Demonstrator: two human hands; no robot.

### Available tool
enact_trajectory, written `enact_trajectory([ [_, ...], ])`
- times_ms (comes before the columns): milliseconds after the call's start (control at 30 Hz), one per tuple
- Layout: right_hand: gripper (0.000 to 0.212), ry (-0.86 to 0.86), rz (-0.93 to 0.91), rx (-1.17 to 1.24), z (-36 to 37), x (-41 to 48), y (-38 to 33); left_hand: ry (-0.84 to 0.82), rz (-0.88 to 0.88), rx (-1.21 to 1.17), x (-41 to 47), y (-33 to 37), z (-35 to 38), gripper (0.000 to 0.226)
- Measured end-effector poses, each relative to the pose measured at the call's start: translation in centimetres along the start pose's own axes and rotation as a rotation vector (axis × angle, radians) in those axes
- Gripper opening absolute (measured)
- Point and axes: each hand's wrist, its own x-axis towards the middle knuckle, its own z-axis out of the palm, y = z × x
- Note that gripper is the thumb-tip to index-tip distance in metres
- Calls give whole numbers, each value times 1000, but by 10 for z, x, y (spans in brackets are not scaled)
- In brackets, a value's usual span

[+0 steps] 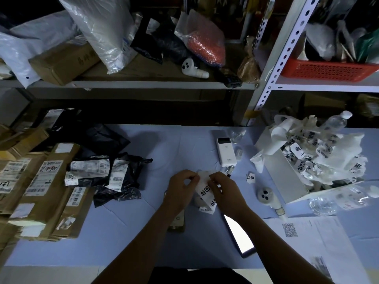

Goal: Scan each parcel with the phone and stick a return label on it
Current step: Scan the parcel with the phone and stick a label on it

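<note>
At the middle of the blue table [143, 201], both hands work on a strip of labels [205, 188] held just above the cloth. The left hand [180, 189] pinches the strip's top edge between thumb and fingertip. The right hand [224, 191] pinches it right beside, its other fingers curled under. The two pinches sit so close that I judge a label is being peeled from its backing, one hand anchoring while the other lifts a corner. The phone [239, 236] lies face up with its screen lit beside the right forearm, probably set down to free both hands yet near enough to grab for a scan. The parcels [41, 191], brown boxes and black bags [131, 171], lie piled at the left, well apart from the hands, so this label has not yet reached one. At the right a white box [287, 177] overflows with crumpled label paper, handy for dropping the scrap.
</note>
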Motion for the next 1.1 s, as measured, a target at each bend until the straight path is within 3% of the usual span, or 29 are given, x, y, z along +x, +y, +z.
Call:
enact_trajectory([
  [100, 14, 40, 121, -12, -1, 3, 16, 99, -47, -92, 4, -1, -4, 22],
  [233, 21, 147, 352, -88, -5, 8, 38, 179, -138, -267, 8, -2, -14, 8],
  [300, 31, 201, 425, -146, -6, 7, 41, 167, -187, -351, 7, -1, -18, 15],
  [400, 39, 304, 295, -67, -4, 5, 27, 136, -195, -416, 3, 2, -23, 25],
  [467, 27, 117, 272, 280, -3, 8, 7, 109, -159, -485, -2, 4, -26, 21],
  [567, 31, -315, 453, 906, -4, 10, -27, 82, -116, -567, -10, 6, -30, 21],
  [633, 28, -414, 483, 1063, -3, 8, -37, 100, -133, -557, -15, 8, -34, 19],
  [700, 29, -389, 457, 1141, 1, 4, -37, 87, -158, -543, -19, 6, -39, 16],
  [900, 31, -267, 358, 1004, 9, -6, -28, -19, -220, -639, -39, 0, -63, 35],
  [1000, 31, -225, 320, 954, 13, -16, -22, -49, -334, -680, -53, -4, -73, 34],
  [1100, 29, -157, 312, 927, 21, -25, -21, 18, -365, -570, -63, -4, -68, 29],
])
